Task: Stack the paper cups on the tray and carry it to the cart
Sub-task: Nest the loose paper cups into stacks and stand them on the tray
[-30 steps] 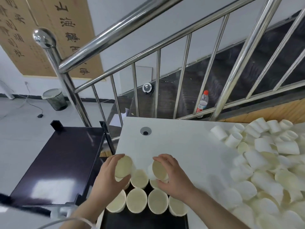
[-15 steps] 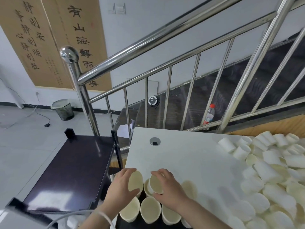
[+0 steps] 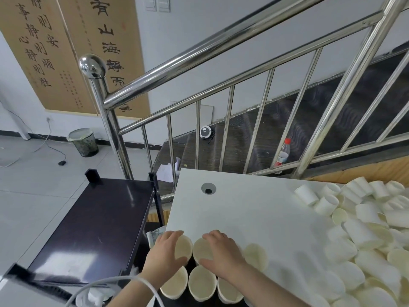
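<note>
at the bottom centre of the frame, the left hand (image 3: 166, 253) is gripping a paper cup (image 3: 183, 249), fingers and thumb curling round its rim, mouth tilting toward the camera. just to its right, the right hand (image 3: 221, 253) is holding a second cup (image 3: 201, 249) the same way, thumb under its rim and fingers wrapping over the top. the two cups are sitting side by side, nearly touching. below them, a row of upright cups (image 3: 201, 284) is standing on a dark tray (image 3: 212, 303) at the very bottom edge, most of the tray lying hidden under cups and arms. another upright cup (image 3: 256, 255) is showing just right of the right wrist. all of this is resting at the near edge of a white table (image 3: 243, 209). a loose pile of cups (image 3: 365, 229) is lying jumbled across the right side of the frame. the dark cart (image 3: 95, 222) is standing at lower left, beside the table, its top shelf shining. a steel stair railing (image 3: 199, 54) is crossing the upper half of the frame.
</note>
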